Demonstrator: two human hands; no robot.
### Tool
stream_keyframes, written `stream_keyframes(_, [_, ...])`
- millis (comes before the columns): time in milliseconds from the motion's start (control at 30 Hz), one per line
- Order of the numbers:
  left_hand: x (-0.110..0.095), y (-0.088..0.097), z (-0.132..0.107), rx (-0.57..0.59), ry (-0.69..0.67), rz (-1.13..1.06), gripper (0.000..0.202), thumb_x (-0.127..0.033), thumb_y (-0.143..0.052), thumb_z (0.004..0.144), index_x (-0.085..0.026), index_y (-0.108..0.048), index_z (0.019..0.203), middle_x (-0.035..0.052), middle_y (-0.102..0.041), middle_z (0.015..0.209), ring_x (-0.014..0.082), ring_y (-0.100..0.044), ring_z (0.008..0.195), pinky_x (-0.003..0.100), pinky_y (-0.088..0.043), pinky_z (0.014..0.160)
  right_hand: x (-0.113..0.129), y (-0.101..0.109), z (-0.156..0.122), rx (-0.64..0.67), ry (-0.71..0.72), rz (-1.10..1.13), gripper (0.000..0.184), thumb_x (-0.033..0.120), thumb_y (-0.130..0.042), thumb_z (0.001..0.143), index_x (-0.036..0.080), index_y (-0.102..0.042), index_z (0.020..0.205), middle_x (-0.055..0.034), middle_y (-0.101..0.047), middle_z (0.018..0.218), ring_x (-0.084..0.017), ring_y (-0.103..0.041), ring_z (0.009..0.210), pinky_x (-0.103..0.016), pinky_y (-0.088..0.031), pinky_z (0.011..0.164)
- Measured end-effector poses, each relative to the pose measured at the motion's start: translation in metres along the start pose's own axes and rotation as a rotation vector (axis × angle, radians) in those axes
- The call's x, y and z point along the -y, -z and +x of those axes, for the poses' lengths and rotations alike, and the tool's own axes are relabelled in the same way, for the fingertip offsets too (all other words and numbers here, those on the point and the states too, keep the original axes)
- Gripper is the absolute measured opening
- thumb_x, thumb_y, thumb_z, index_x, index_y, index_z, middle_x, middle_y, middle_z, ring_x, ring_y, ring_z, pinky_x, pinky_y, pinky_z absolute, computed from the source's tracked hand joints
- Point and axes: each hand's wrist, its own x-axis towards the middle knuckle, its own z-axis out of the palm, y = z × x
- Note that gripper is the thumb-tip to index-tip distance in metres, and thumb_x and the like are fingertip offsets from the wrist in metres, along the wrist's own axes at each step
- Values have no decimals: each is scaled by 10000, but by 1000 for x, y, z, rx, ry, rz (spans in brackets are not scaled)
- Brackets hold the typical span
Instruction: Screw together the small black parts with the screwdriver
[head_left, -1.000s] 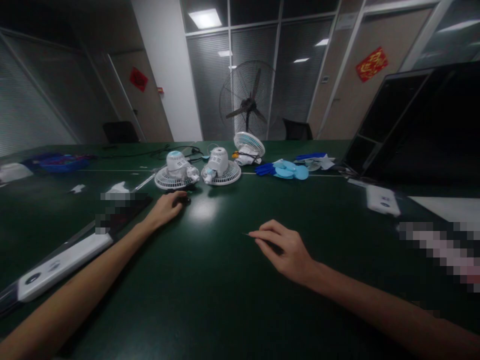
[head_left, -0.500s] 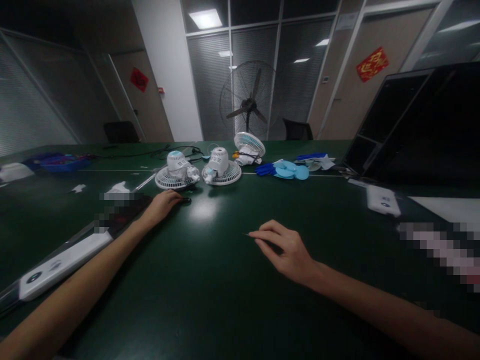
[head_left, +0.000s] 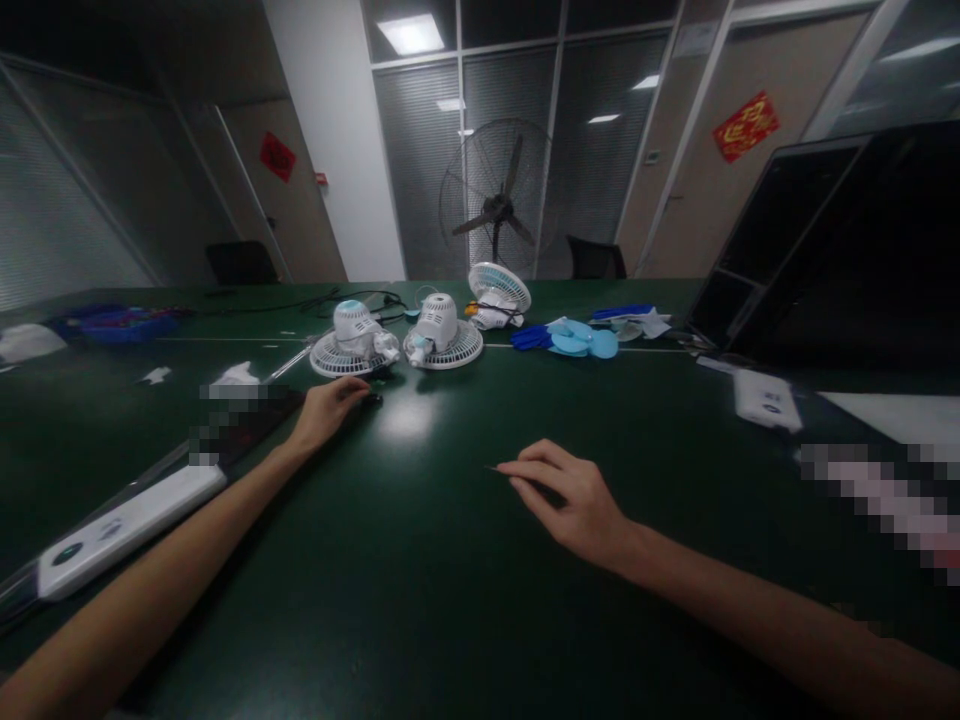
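My left hand (head_left: pixel 328 411) reaches forward over the dark green table (head_left: pixel 420 560). Its fingers curl round a small dark object (head_left: pixel 370 399) just in front of a white desk fan lying face down (head_left: pixel 351 345). A second white fan (head_left: pixel 442 337) lies face down beside it, and a third (head_left: pixel 497 294) is tilted behind. My right hand (head_left: pixel 570 500) rests on the table nearer to me, fingers pinched on a thin dark stick (head_left: pixel 501 469) whose tip points left.
Light blue fan blades (head_left: pixel 579 343) and blue gloves lie right of the fans. A white flat device (head_left: pixel 112 530) sits at the left, another (head_left: pixel 765 400) at the right. A black monitor (head_left: pixel 840 250) stands far right. A large floor fan (head_left: pixel 495 195) stands behind the table.
My left hand has shifted slightly along the table by the small dark object. The right hand has stayed still.
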Motion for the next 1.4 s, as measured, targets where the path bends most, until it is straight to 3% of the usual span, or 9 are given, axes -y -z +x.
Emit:
stream_keyframes(467, [-3, 0, -2, 27, 0, 26, 504, -671, -647, 920, -228, -790, 1115, 96, -806, 1178, 323, -752, 1081, 412, -565, 979, 0, -1, 0, 7, 5, -6, 284, 194, -574, 1074, 221, -690, 1332, -78, -671, 1129, -159, -676, 854, -271, -609, 658])
stream_keyframes(567, [1, -1, -1, 63, 3, 48, 509, -642, -695, 891, -229, -780, 1176, 103, -788, 1223, 323, -742, 1073, 419, -574, 958, 0, 0, 0, 7, 8, -11, 281, 205, -571, 1074, 217, -696, 1325, -81, -682, 1121, -163, -681, 855, -274, -614, 659])
stream_keyframes(700, [-5, -4, 1, 150, -46, 56, 427, -582, -709, 885, -220, -800, 1092, 100, -786, 1141, 302, -727, 1018, 414, -573, 907, -2, -1, 0, 1, 8, -20, 280, 209, -575, 1071, 217, -700, 1321, -82, -688, 1137, -160, -687, 852, -272, -617, 665])
stream_keyframes(800, [-29, -13, -4, 260, -104, 15, 369, -533, -701, 916, -210, -801, 1063, 86, -775, 1068, 265, -708, 930, 376, -562, 838, -2, -1, 0, 17, -4, -30, 278, 200, -578, 1069, 215, -696, 1320, -80, -683, 1150, -158, -686, 852, -268, -613, 665])
stream_keyframes(1000, [-116, -40, -44, 523, -276, -222, 239, -421, -723, 972, -225, -782, 1096, 56, -731, 1036, 196, -672, 873, 303, -528, 764, -3, -4, 1, 95, -38, -95, 265, 192, -611, 1044, 220, -721, 1284, -75, -690, 1146, -171, -697, 877, -291, -616, 729])
stream_keyframes(1100, [-148, -50, -65, 592, -336, -309, 212, -380, -743, 976, -215, -764, 1108, 59, -714, 1061, 187, -668, 880, 300, -528, 765, -3, -5, 0, 111, -21, -109, 254, 197, -621, 1038, 212, -728, 1268, -78, -698, 1131, -174, -699, 879, -292, -610, 734])
stream_keyframes(1200, [-161, -54, -77, 613, -365, -326, 213, -370, -754, 976, -214, -755, 1121, 61, -704, 1077, 191, -665, 901, 307, -531, 778, -1, -4, 0, 151, 8, -122, 245, 193, -635, 1025, 207, -739, 1246, -79, -704, 1107, -173, -692, 863, -282, -594, 709])
stream_keyframes(1400, [-161, -56, -79, 605, -384, -317, 222, -383, -756, 975, -215, -751, 1121, 57, -698, 1066, 204, -656, 934, 316, -524, 786, 4, -3, 1, 216, 26, -133, 242, 167, -630, 1018, 195, -751, 1226, -71, -703, 1089, -161, -677, 834, -268, -567, 673])
